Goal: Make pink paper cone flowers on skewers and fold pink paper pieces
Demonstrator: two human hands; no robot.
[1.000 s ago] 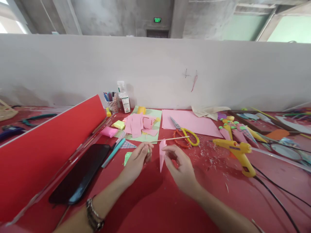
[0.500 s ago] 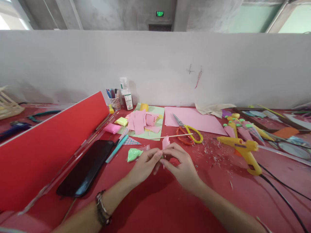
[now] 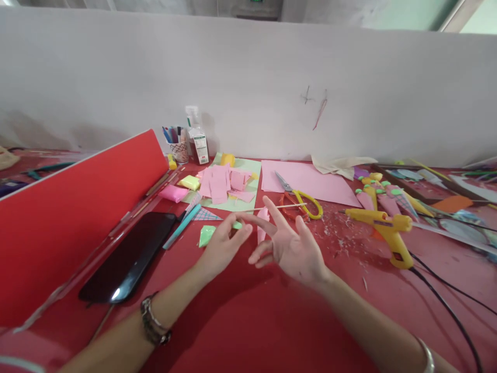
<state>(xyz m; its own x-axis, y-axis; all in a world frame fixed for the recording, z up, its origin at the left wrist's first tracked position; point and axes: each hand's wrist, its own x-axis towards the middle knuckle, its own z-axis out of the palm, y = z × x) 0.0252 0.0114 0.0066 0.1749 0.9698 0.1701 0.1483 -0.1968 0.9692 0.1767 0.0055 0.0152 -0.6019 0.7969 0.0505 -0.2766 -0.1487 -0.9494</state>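
Observation:
My left hand (image 3: 223, 243) has its thumb and index finger curved close together, with a small bit of green clay (image 3: 237, 225) showing between them. My right hand (image 3: 293, 251) is open, palm up and fingers spread, holding nothing; its fingers are near the left fingertips. Just behind them a pink paper cone (image 3: 262, 226) is partly covered by the right fingers. A thin wooden stick (image 3: 287, 206) lies across the scissors (image 3: 297, 199). Left of the left hand is a packet of green clay (image 3: 206, 235), partly hidden by that hand.
A yellow glue gun (image 3: 388, 224) with a black cord lies at right, near finished cones (image 3: 388, 199). A black phone (image 3: 130, 259) and blue pen (image 3: 182, 226) lie left, beside a red board (image 3: 85, 223). Pink paper strips (image 3: 219, 184) and pink sheets (image 3: 322, 181) lie behind.
My hands have come apart from their joint pinch. The right hand has turned palm up and spread its fingers, while the left has shifted left. The view has tilted down slightly.

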